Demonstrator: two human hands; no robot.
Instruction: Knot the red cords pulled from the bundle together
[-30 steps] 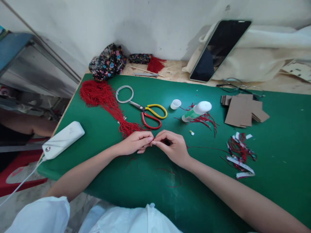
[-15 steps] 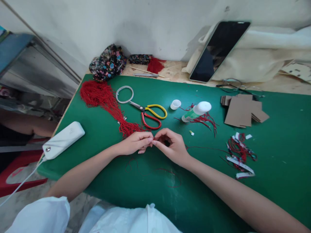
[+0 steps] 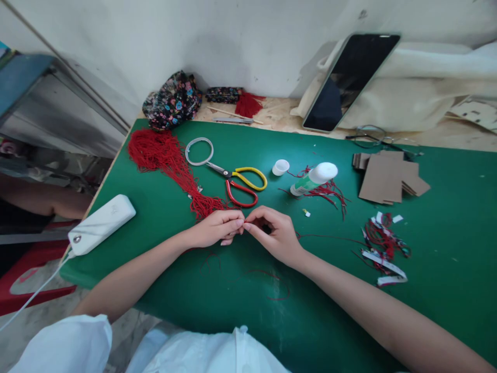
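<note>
Over the front middle of the green table, my left hand and my right hand meet at the fingertips. Both are closed in a pinch on a thin red cord, of which only a speck shows between them. Thin loops of red cord lie on the table below the hands. Just behind my left hand, the end of a bundle of red cords reaches close to its fingers. Scissors with one yellow and one red handle lie beyond my hands, blades through or beside a grey ring.
A white-capped bottle stands among cut red cords, beside a small white cup. To the right lie brown cards and tangled cords with white tags. A white power bank sits left; a tablet leans at the back.
Almost nothing differs. My hands keep the same pinch with only a very slight shift of the fingers.
</note>
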